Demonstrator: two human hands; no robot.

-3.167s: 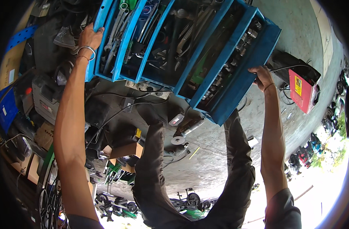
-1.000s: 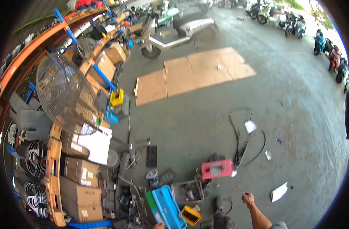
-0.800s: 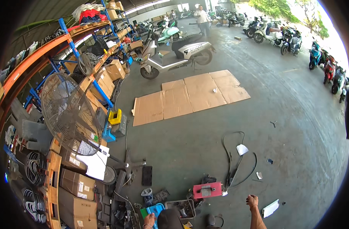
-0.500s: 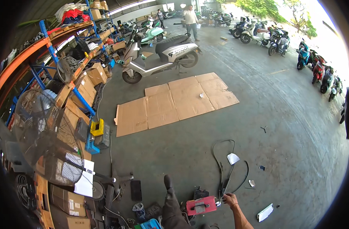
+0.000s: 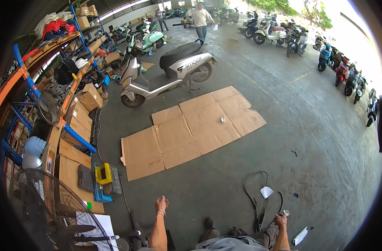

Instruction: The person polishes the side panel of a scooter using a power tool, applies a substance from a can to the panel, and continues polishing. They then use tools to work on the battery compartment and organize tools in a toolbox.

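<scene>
My left hand [image 5: 161,203] is raised over the floor at the lower middle, its fingers curled in and nothing seen in them; a thin band circles the wrist. My right hand [image 5: 280,219] is low at the right, fingers curled, beside a looped black cable [image 5: 255,200] on the floor. Whether the fingers hold anything is too small to tell. A white paper-like piece [image 5: 266,192] lies over the cable, and another small pale scrap [image 5: 286,212] is close to the right hand. My grey-clad body hides the floor at the bottom edge.
Flattened cardboard [image 5: 191,129] covers the floor ahead, with a silver scooter [image 5: 170,77] behind it. Shelving [image 5: 78,134], a fan [image 5: 53,209] and a yellow bin [image 5: 103,173] line the left. A white strip [image 5: 300,236] lies at right. A person [image 5: 200,21] stands far back.
My left hand has come into view. My right hand has moved away from the red box, which is now out of sight. The view has shifted, with my torso showing below.
</scene>
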